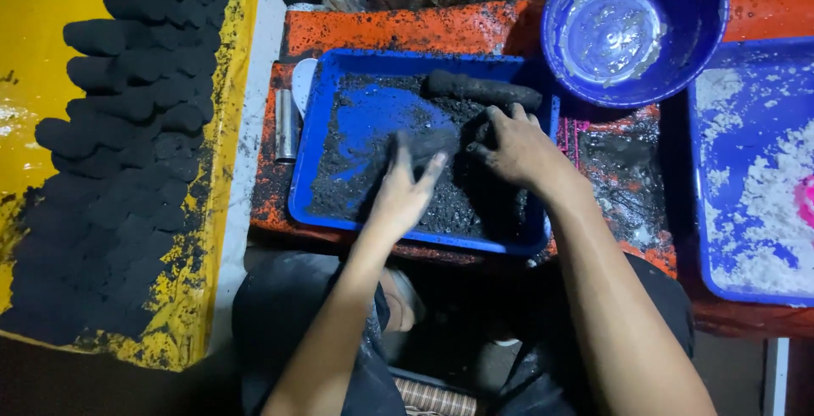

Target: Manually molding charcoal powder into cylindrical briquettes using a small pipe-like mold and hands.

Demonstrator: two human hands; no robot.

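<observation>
Paste (441, 204) fills the blue tray (315, 153) at frame centre under both my hands, left fingers (424, 170) spread flat on a blurred lump, right fingers (496, 140) curled into the heap, and the long roll (483, 89) lies crosswise just above, nearest my right hand (521, 153).

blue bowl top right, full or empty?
Nearly empty. The blue bowl stands upright, its bottom showing through only a thin whitish smear.

— Where are your hands?
— My left hand (405, 191) lies palm down, fingers spread forward. My right hand (513, 149) sits just beside it, fingers curled and blackened, both forearms reaching forward.
</observation>
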